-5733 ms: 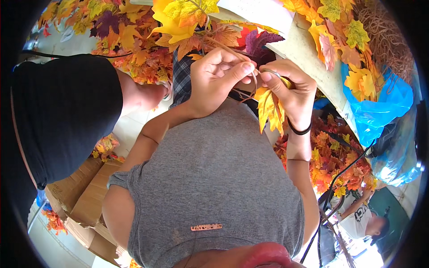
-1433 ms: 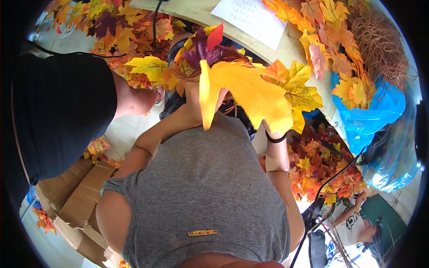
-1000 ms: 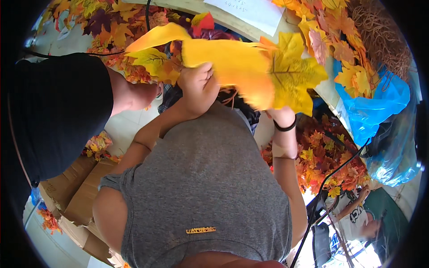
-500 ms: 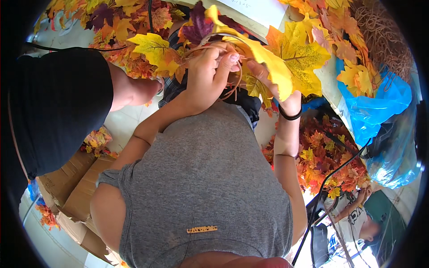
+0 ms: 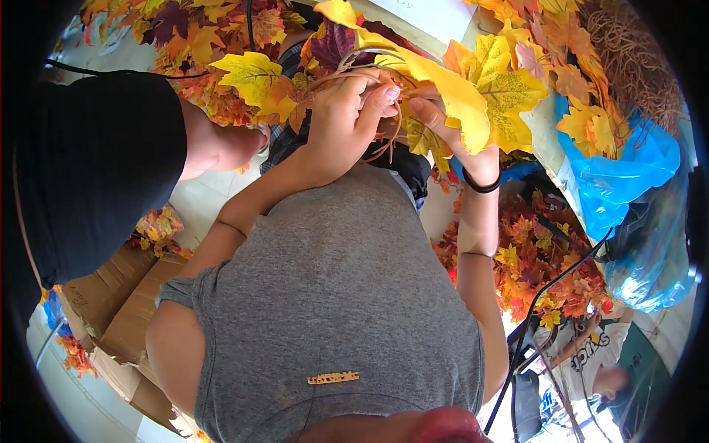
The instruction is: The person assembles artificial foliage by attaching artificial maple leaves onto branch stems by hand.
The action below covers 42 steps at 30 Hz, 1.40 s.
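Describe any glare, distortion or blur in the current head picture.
Head view, right side: glare glints on the translucent bluish plastic, and the background below it burns out to white; head view, rim: fisheye bending curves the table edge, and the corners go black; head view, centre top: the left hand and big yellow leaf look fairly sharp.

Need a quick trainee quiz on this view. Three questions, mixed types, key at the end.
1. True or false: the left hand pinches a thin brown strand between thumb and fingers.
2. Which thing partly hides the right hand?
A) a blue bag
B) a yellow leaf
C) a cardboard box
3. Fill in: the black band is worn on the ____ wrist.

Key: 1. true; 2. B; 3. right
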### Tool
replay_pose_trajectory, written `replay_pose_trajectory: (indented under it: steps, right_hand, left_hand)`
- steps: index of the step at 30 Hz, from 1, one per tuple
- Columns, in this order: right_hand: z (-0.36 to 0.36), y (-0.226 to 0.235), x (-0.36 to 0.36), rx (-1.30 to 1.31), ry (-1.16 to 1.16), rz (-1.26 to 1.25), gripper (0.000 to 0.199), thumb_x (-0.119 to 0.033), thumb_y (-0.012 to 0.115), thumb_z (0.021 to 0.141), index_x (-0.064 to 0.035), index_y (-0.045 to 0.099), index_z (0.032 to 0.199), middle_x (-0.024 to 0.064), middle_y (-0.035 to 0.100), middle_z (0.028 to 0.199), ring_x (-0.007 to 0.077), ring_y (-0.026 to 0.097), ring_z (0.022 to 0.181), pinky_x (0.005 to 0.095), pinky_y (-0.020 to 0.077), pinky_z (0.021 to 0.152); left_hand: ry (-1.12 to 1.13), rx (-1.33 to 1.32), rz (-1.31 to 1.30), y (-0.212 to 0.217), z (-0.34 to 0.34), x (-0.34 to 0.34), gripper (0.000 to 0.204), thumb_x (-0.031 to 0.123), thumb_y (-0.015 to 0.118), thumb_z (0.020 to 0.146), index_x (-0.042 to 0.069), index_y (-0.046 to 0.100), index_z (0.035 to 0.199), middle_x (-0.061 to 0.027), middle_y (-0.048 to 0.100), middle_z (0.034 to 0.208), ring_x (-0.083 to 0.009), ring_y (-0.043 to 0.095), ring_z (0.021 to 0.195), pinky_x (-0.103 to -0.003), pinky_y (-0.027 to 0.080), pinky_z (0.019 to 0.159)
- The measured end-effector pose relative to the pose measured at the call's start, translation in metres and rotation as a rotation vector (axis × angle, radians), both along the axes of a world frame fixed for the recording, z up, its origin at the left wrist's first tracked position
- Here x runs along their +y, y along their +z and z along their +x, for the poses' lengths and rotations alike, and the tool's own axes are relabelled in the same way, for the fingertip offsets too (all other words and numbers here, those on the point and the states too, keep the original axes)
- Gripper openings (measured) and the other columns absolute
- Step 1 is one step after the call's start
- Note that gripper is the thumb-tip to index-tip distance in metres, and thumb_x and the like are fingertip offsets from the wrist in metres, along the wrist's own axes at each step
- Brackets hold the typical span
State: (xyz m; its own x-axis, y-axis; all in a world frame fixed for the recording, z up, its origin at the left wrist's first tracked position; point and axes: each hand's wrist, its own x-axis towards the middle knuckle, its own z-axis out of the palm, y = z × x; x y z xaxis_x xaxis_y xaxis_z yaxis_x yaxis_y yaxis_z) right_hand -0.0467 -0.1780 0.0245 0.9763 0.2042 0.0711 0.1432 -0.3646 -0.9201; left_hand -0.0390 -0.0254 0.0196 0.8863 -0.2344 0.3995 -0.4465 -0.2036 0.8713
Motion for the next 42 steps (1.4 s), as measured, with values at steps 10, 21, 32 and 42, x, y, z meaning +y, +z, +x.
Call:
replay_pose_trajectory:
  steps: [10,21,32,42]
  right_hand:
    - [-0.001,-0.023,-0.007,-0.042,-0.036,-0.002,0.018,-0.011,0.056,0.065,0.001,0.053,0.078,0.0053,0.055,0.07,0.0113,0.05,0.065,0.0213,0.0382,0.061]
    - [-0.008,-0.053,-0.024,-0.099,-0.032,0.015,0.021,-0.013,0.052,0.069,-0.0039,0.05,0.088,0.0057,0.054,0.08,0.0158,0.051,0.073,0.0244,0.0388,0.064]
    - [-0.015,-0.054,-0.017,-0.101,0.056,0.08,0.034,-0.007,0.05,0.067,-0.0023,0.04,0.099,0.0101,0.045,0.097,0.0164,0.043,0.09,0.0305,0.0339,0.077]
    - [0.005,-0.094,0.023,-0.317,-0.303,0.72,0.025,-0.02,0.05,0.069,-0.0039,0.036,0.082,0.0061,0.039,0.08,0.0145,0.037,0.075,0.0265,0.0299,0.071]
  left_hand:
    - [-0.016,0.075,-0.086,-0.007,0.0,-0.003,0.015,0.008,0.045,0.074,-0.007,0.044,0.072,-0.0096,0.052,0.067,-0.0136,0.055,0.056,-0.019,0.043,0.047]
    - [-0.06,0.048,-0.208,-0.018,0.0,-0.005,0.011,0.003,0.046,0.071,-0.007,0.048,0.07,-0.0105,0.053,0.064,-0.0138,0.056,0.055,-0.019,0.043,0.045]
    - [-0.067,0.041,-0.142,-0.024,-0.002,-0.003,0.009,0.003,0.047,0.07,-0.005,0.05,0.069,-0.0076,0.053,0.056,-0.0115,0.055,0.053,-0.018,0.04,0.043]
    - [0.045,0.272,-0.553,-0.027,0.048,0.012,0.02,0.014,0.039,0.077,-0.005,0.045,0.077,-0.0084,0.052,0.067,-0.0114,0.052,0.055,-0.02,0.044,0.053]
